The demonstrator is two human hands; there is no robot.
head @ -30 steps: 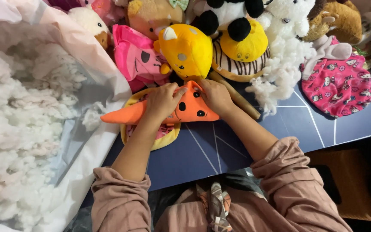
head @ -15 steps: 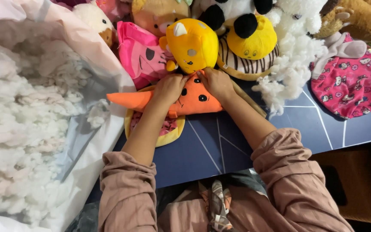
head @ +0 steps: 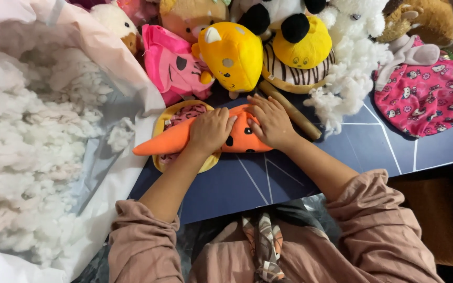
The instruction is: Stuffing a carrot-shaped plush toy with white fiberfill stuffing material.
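Head view, near to far: rolled pink sleeves, then dark blue table with pale lines. On it, orange carrot-shaped plush lying flat across a round yellow-rimmed cushion. Left hand pressed palm-down on its middle, fingers loosely curled over it; right hand flat on its wider end, fingers spread, not clenched. Left, clear bag of white stuffing. Beyond, brown tube, yellow plush, pink plush, loose white fluff, pink patterned fabric.
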